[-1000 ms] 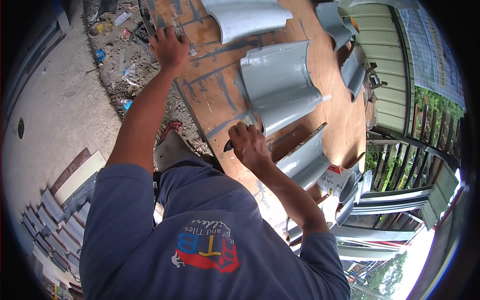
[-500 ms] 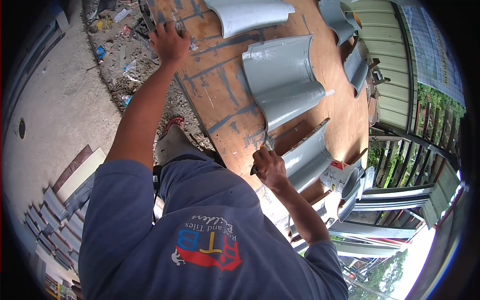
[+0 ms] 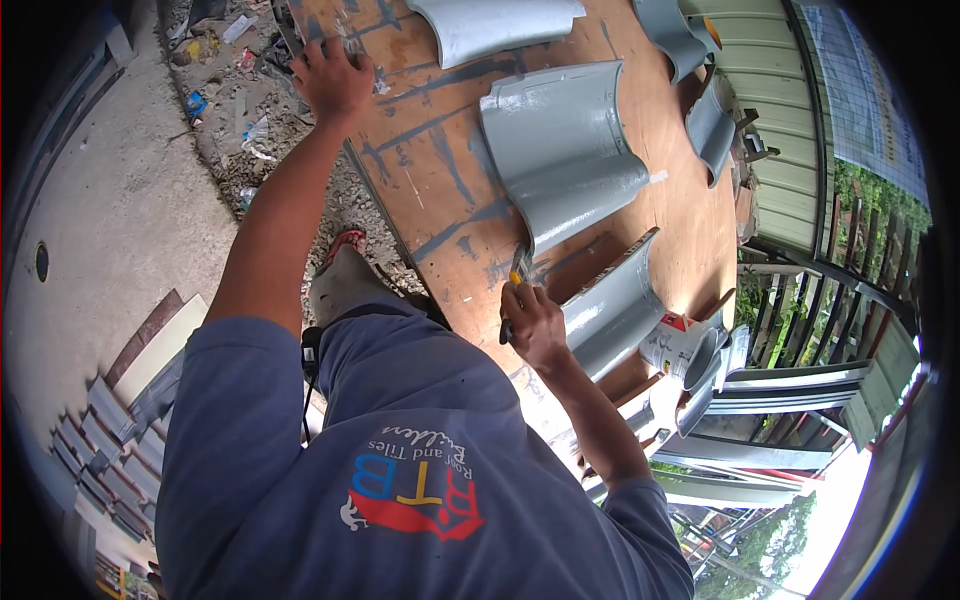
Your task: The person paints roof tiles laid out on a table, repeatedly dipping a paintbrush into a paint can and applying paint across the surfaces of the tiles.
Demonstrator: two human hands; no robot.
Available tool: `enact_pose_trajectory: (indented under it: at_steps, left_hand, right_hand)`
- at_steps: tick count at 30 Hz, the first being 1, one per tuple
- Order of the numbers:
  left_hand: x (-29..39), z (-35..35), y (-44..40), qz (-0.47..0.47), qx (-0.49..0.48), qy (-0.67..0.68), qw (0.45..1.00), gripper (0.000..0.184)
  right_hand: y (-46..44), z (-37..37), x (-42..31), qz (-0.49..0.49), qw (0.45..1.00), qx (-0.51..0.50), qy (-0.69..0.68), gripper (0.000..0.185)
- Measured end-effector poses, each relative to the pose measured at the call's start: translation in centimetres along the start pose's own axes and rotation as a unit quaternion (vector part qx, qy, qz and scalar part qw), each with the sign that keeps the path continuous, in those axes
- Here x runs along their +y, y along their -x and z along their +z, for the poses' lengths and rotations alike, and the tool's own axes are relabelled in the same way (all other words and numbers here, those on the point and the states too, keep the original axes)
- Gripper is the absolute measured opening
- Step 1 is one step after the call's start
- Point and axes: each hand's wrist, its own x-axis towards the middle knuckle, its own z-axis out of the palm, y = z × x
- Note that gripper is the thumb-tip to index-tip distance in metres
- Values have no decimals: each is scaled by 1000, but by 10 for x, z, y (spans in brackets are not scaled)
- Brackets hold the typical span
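My right hand point(image 3: 533, 325) is closed around a paintbrush point(image 3: 517, 272) with a yellow band and a dark handle. Its bristles are at the lower left corner of a glossy grey curved roof tile point(image 3: 565, 150), which lies on a plywood board point(image 3: 430, 190). Just beyond that hand, a second grey tile point(image 3: 615, 305) leans tilted, one edge raised. My left hand point(image 3: 335, 85) rests on the board's left edge near the top, fingers apart and partly bent, with nothing visible in it.
A paint can point(image 3: 675, 345) stands right of the tilted tile. More grey tiles point(image 3: 495, 25) lie along the far side. Grey paint streaks mark the board. Rubble point(image 3: 265, 110) and litter lie left of it; stacked tiles point(image 3: 110, 450) sit at lower left.
The paintbrush has shifted slightly left and up along the tile's lower corner, and its yellow band shows more. My left hand stays on the board's edge. The view has moved slightly.
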Motion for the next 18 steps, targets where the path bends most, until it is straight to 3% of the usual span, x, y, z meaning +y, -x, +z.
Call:
enact_pose_trajectory:
  at_steps: [5, 7, 14, 15, 18]
  left_hand:
    - [2, -2, -1, -7, -2, -7, 1000, 47]
    - [0, -1, 0, -8, -8, -10, 1000, 48]
    - [4, -1, 1, -1, 2, -11, 1000, 47]
    - [2, -2, 0, -3, 4, -11, 1000, 47]
    - [1, -2, -1, -11, -12, -8, 1000, 48]
  right_hand:
    - [0, 2, 13, 52, 994, -19, -94, 26]
    - [0, -21, 9, 78, 974, -25, -211, 31]
    - [8, -8, 23, 49, 996, 44, -59, 23]
    - [8, -6, 27, 5, 996, 78, -50, 18]
    - [16, 0, 25, 19, 995, 96, -34, 17]
